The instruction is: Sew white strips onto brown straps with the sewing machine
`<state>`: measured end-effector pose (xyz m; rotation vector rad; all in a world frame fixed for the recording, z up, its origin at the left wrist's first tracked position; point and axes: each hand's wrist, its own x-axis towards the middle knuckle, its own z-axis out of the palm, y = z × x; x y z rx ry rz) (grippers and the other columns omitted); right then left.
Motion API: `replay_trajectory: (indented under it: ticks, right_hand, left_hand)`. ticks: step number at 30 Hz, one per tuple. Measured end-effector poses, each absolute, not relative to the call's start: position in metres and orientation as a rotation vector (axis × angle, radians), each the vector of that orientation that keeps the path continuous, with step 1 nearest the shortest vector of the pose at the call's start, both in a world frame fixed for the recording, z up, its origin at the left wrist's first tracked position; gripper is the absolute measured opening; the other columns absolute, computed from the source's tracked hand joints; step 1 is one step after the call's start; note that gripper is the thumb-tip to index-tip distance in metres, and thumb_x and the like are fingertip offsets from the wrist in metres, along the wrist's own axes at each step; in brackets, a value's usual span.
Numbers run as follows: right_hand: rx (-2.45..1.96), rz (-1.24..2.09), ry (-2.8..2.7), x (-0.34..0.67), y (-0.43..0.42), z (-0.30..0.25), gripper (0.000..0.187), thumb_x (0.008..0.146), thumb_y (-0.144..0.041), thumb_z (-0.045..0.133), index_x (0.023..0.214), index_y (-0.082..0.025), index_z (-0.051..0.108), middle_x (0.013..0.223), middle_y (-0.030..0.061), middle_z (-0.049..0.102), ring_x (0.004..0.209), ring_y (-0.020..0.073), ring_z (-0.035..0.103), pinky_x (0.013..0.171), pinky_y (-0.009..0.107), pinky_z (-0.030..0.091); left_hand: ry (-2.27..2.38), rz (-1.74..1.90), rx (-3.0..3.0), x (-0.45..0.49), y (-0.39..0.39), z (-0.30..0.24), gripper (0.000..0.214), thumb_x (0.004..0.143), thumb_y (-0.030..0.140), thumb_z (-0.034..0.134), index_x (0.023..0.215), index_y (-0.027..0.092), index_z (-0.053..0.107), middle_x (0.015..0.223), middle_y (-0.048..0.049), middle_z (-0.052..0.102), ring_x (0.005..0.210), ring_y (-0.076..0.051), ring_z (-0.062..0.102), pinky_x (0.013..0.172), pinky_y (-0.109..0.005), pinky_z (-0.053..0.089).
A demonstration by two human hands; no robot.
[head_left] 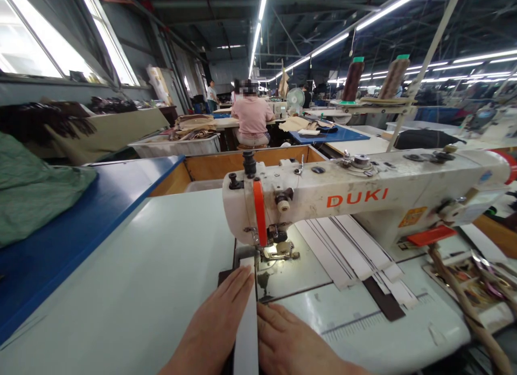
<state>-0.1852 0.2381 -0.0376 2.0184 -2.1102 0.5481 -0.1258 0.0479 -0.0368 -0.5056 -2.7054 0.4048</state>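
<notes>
A long white strip [246, 337] lies lengthwise toward me on the sewing machine bed, its far end by the presser foot [279, 251]. Dark material [224, 277] shows under it on the left. My left hand [222, 310] rests flat on the strip, fingers stretched forward and close together, thumb hidden. Along the strip's right edge lies my right hand [293, 337], its fingers extended and their tips touching that edge. The white sewing machine [315, 194] with an orange guard [259, 213] stands just beyond both hands.
More white strips [343, 251] and a dark brown strip [383, 299] lie under the machine arm. At right sits a tray [480, 283] with scissors and small tools. A blue table [121, 186] adjoins on the left. Ahead, a person in pink [252, 116] sits facing away.
</notes>
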Motion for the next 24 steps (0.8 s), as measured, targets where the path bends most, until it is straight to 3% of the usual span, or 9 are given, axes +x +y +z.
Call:
replay_trajectory:
  ticks: [9,24]
  right_hand:
    - [1.996,0.461,-2.009,-0.187,0.235,-0.053,0.031,0.094,-0.018,0.047,0.124,-0.013,0.054,0.129,0.0066,0.06,0.127,0.022,0.046,0.104,0.032,0.041]
    - [1.962,0.45,-1.959,-0.187,0.233,-0.067,0.031,0.096,-0.027,0.047,0.123,-0.014,0.056,0.13,0.0077,0.06,0.123,0.0236,0.049,0.101,0.034,0.046]
  left_hand:
    - [-2.55,0.548,-0.521,-0.131,0.055,-0.023,0.046,0.073,-0.003,0.032,0.109,0.006,0.061,0.112,-0.0146,0.07,0.103,-0.023,0.066,0.087,-0.032,0.055]
    - [-2.532,0.514,-0.49,-0.125,0.05,-0.031,0.052,0.074,-0.001,0.033,0.119,0.01,0.055,0.12,-0.0116,0.067,0.112,-0.02,0.062,0.091,-0.028,0.054]
